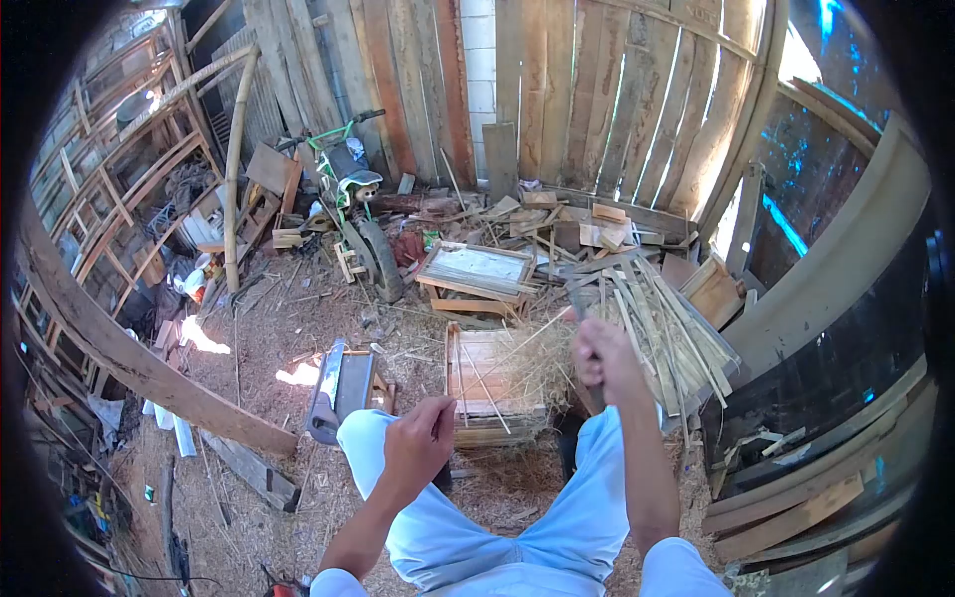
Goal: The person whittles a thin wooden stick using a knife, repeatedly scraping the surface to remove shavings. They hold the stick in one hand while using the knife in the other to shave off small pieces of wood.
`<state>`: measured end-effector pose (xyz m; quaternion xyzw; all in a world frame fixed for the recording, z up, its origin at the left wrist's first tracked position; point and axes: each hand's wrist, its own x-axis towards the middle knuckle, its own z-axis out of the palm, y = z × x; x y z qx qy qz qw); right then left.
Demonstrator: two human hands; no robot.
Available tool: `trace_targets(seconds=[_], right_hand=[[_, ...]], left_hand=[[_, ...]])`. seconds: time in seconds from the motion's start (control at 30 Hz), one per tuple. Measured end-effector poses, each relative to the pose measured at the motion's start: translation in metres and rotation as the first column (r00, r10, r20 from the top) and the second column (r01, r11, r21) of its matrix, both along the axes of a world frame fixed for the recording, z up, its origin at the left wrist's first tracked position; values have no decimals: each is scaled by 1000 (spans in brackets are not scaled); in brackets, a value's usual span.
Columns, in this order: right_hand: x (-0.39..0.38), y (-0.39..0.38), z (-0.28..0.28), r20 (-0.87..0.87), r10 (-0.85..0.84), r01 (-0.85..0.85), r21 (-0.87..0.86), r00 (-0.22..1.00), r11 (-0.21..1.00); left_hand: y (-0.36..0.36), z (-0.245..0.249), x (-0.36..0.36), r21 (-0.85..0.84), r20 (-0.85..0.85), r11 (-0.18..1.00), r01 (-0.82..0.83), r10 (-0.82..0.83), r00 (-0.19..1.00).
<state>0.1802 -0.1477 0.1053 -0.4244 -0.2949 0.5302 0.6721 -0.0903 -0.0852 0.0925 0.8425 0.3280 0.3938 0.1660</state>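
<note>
My right hand [605, 366] is wrapped round a knife [576, 300], its grey blade pointing up and away from me. My left hand [422, 438] is closed in a pinch above my left knee; what it holds, if anything, is too small to make out. Between my knees stands a wooden crate [476, 436] with a few thin sticks [481, 373] lying across it. A tangle of fine shavings [535, 370] covers its right side, just left of my right hand. To the right of the knife lies a fanned pile of split strips [652, 318].
A framed wooden box [476, 269] lies beyond the crate. Left of my knee stands a small bench-like piece with a dark top [350, 383]. A small green bike [366, 229] leans near the plank wall [567, 99]. Wood scraps [597, 224] are heaped along it. A slanting post [149, 363] crosses the left.
</note>
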Motion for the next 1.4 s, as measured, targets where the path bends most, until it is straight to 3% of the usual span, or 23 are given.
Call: trace_targets(seconds=[0.07,0.13,0.3,0.37,0.6,0.7,0.8,0.87,1.13,1.2,1.27,1.3,1.37,1.4], right_hand=[[-30,-7,3,8,176,-174,-116,984,978],[-58,-7,-6,-44,381,-383,-35,923,923],[-60,-3,-6,40,459,-457,-51,887,888],[-43,-6,8,25,301,-297,-96,953,950],[-28,-14,13,-61,280,-282,-25,958,959],[-60,-13,4,20,499,-496,-86,866,864],[-46,-10,9,43,487,-484,-66,872,872],[-19,-9,8,-12,333,-333,-72,943,940],[13,-5,21,27,329,-324,-114,944,939],[33,-3,16,96,12,0,-121,995,993],[82,-2,6,27,-175,176,-31,984,984],[86,-6,10,26,-170,170,-29,985,985],[89,-10,15,-18,-317,318,41,948,947],[79,-9,12,3,-238,238,4,971,971]], left_hand=[[0,0,7,-67,26,997,35,-34,999],[-1,-1,15,-172,101,978,115,-99,990],[-9,14,12,-266,98,952,149,-127,987],[-10,16,3,-316,88,937,151,-129,988],[-14,13,3,-398,135,889,226,-187,973],[-15,15,14,-406,160,879,249,-200,967],[-15,24,10,-403,122,888,223,-190,974],[-13,24,4,-418,75,888,191,-175,982],[-16,24,2,-460,113,859,222,-192,975],[-14,16,-10,-473,139,857,207,-159,977],[-9,11,-24,-483,170,853,199,-132,977],[-5,10,-34,-450,143,882,136,-79,986],[-3,9,-40,-419,126,906,58,-5,992],[-2,9,-36,-401,108,915,34,10,994]])
